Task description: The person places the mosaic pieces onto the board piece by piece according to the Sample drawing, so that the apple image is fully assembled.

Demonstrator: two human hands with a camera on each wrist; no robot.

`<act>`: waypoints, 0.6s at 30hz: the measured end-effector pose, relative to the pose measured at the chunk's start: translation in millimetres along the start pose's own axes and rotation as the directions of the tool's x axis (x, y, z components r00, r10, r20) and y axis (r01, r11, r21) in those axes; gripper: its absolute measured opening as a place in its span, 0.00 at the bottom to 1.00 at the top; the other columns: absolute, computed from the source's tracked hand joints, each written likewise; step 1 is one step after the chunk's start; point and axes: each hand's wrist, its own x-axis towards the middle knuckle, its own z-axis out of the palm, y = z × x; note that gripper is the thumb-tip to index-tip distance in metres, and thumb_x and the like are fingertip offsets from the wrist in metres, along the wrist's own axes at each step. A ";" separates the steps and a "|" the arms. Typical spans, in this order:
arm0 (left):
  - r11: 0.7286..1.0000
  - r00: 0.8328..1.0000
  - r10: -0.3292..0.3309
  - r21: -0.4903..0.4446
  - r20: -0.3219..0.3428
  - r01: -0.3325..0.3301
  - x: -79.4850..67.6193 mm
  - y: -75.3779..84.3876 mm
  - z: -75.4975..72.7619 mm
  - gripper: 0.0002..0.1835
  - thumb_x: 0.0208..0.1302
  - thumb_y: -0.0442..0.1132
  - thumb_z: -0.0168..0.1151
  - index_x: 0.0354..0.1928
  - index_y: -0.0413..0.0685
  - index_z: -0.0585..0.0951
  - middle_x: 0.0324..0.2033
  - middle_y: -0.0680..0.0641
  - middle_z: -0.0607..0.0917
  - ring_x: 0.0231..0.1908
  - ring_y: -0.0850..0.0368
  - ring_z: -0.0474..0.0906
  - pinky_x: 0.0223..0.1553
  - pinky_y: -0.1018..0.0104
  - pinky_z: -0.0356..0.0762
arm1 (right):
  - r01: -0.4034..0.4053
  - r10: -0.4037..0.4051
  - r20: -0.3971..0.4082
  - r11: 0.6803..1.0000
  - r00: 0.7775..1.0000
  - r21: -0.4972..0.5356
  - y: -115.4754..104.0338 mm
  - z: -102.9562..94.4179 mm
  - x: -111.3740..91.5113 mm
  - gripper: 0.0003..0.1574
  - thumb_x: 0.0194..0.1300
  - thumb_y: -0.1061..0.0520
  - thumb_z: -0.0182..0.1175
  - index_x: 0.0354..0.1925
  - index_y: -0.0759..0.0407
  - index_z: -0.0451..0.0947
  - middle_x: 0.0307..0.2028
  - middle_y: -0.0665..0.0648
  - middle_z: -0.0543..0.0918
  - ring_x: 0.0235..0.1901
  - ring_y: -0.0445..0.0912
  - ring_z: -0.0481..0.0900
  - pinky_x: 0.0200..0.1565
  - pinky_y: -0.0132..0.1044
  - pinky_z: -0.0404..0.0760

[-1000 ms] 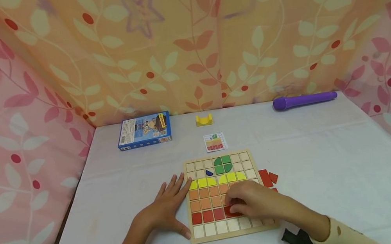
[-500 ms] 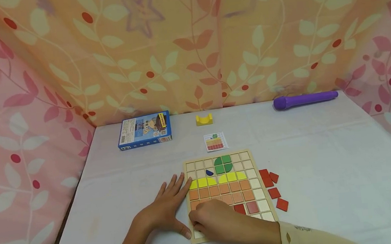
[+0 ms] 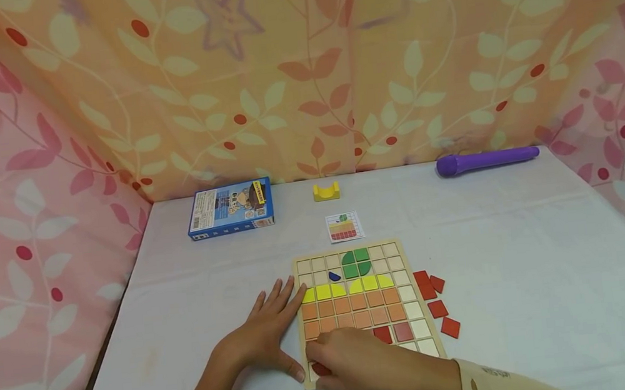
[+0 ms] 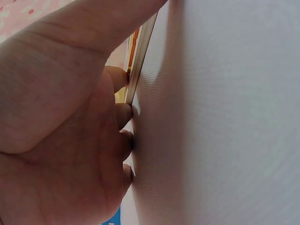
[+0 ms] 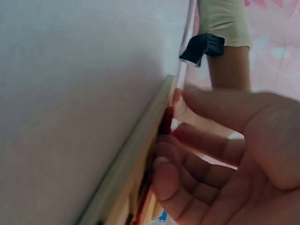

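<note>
A square wooden grid board (image 3: 427, 309) lies on the table, with green, yellow, orange and red tiles filling many cells. My left hand (image 3: 264, 338) lies beside its left edge, fingers spread, index finger and thumb against the frame. Over the board's lower left corner bends my right hand (image 3: 356, 357), its fingers curled around a small dark red tile (image 3: 321, 370) at the bottom-left cell. In the right wrist view this red tile (image 5: 166, 121) stands slightly proud of the board, by the fingertips; thumb contact is unclear. The hand hides the left part of the red row.
Several loose red tiles (image 3: 438, 308) lie right of the board. Behind it is a small pattern card (image 3: 344, 226). Farther back are a yellow block (image 3: 326, 192), a blue box (image 3: 230, 208) and a purple microphone-shaped object (image 3: 487, 160). Patterned curtains edge the table.
My right hand has moved left from the middle of the red row to the lower left corner. Its thumb has since shifted, baring the dark red tile. My left hand stays put.
</note>
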 end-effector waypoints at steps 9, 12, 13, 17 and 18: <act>1.000 1.000 -0.002 0.005 -0.007 0.002 1.0 0.6 0.9 0.76 0.27 0.71 0.80 0.81 0.55 0.50 0.79 0.46 0.42 0.77 0.43 0.31 0.72 0.39 0.32 | 0.116 -0.122 -0.022 0.979 0.992 -0.167 -4.1 3.0 -3.9 0.09 0.53 0.61 0.73 0.32 0.49 0.84 0.26 0.40 0.75 0.26 0.31 0.71 0.26 0.23 0.70; 1.000 1.000 0.001 0.002 -0.006 -0.001 1.0 0.1 1.1 0.76 0.27 0.71 0.80 0.81 0.55 0.50 0.79 0.45 0.42 0.77 0.43 0.31 0.72 0.39 0.32 | 0.123 -0.125 -0.002 0.977 0.992 -0.174 -4.5 2.4 -2.1 0.08 0.54 0.60 0.73 0.32 0.49 0.84 0.26 0.41 0.77 0.25 0.31 0.72 0.26 0.23 0.71; 1.000 1.000 0.001 0.003 -0.005 -0.001 1.0 0.0 1.2 0.76 0.27 0.71 0.80 0.81 0.55 0.50 0.79 0.45 0.42 0.77 0.43 0.31 0.72 0.39 0.32 | 0.128 -0.129 0.005 0.977 0.992 -0.170 -4.5 1.9 -1.7 0.07 0.54 0.60 0.73 0.31 0.49 0.84 0.25 0.41 0.77 0.25 0.31 0.72 0.26 0.23 0.71; 1.000 1.000 -0.003 0.003 0.000 0.003 1.0 -0.5 1.6 0.76 0.28 0.71 0.80 0.81 0.55 0.50 0.79 0.45 0.42 0.77 0.43 0.31 0.72 0.39 0.31 | 0.151 -0.147 0.040 0.978 0.988 -0.146 -3.6 -0.7 -1.1 0.08 0.56 0.61 0.73 0.31 0.49 0.84 0.25 0.41 0.77 0.24 0.30 0.71 0.25 0.22 0.70; 1.000 1.000 -0.004 0.005 0.001 0.004 1.0 -0.6 1.8 0.76 0.28 0.71 0.79 0.81 0.55 0.50 0.79 0.45 0.42 0.77 0.42 0.31 0.72 0.39 0.31 | 0.152 -0.146 0.048 0.979 0.988 -0.135 -3.3 -1.1 -0.8 0.08 0.56 0.61 0.73 0.31 0.49 0.84 0.25 0.41 0.77 0.24 0.30 0.71 0.26 0.22 0.70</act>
